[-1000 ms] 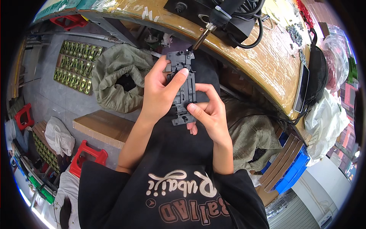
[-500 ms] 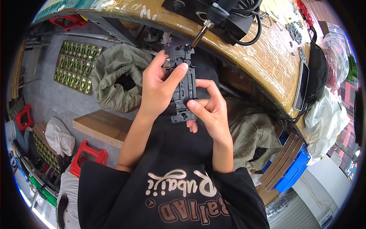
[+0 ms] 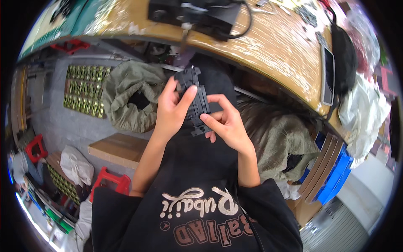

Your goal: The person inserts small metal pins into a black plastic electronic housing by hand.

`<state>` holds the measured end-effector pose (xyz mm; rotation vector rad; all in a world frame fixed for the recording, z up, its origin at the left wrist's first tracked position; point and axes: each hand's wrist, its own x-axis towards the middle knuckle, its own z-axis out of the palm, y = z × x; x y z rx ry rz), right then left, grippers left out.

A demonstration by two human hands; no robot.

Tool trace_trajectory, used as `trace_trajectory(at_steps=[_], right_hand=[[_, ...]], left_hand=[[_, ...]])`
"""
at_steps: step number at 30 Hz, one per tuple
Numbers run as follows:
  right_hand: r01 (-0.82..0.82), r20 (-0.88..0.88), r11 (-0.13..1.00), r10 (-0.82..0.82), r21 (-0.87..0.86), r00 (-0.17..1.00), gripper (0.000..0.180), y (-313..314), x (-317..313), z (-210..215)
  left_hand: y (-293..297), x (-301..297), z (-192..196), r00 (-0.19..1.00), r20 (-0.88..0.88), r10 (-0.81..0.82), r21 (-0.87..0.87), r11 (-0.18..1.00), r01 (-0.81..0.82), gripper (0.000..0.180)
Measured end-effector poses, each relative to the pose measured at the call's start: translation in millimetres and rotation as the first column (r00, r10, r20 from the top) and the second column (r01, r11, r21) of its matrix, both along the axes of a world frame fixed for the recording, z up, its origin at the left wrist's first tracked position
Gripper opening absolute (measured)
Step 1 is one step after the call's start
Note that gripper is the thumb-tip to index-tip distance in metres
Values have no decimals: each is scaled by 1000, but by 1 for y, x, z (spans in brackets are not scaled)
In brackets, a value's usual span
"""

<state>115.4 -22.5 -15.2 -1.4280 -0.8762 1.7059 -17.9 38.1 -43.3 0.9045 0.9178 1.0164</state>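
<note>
Above my lap I hold a long black moulded plastic part [image 3: 194,97] in both hands, tilted, its upper end leaning left. My left hand [image 3: 170,110] is closed on its left side, thumb across the face. Lower down, my right hand [image 3: 228,124] grips the right edge, with the thumb on the front and fingers curled around behind. A dark tool with a metal tip [image 3: 185,31] points down over the bench edge, blurred. A gap separates the tip from the part's upper end.
On the plastic-covered bench [image 3: 277,54] are a black box [image 3: 222,19] with a cable and a phone [image 3: 328,77]. Fabric sacks [image 3: 117,86] flank me, left and right. A cardboard box [image 3: 117,148], a red stool [image 3: 112,179] and rows of gold-green parts [image 3: 85,91] occupy the floor.
The part has come away from the tool tip, moving down and slightly left in my hands, and tilts more. The view has shifted, so the bench and tool appear further up and left.
</note>
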Motion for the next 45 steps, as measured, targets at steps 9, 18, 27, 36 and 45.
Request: trace_trajectory(at_steps=[9,18,27,36,45], right_hand=[[704,190,166,-981,690,45,31,-138,112,-92],[877,592,-194,-673,439,-444,39,-340,287,-150],[963,796,23,-568,268,-208,59,-362,307,-98],[471,399,569,-817,674,416,23,-26,186,66],[90,688,715,-694,694,211,17,125,207,36]], left_hand=[[-22,-21,-50,876,-332,-350,-326,914,242,34],[-1,-71,-42,857,-472,-209,-259,962,92,28],[76,-116,57,755,-618,218,171,975,-141,28],[252,-48,139,611,-767,194,496,784,374,20],[402,16,83,486,-850,203,520,471,712,25]])
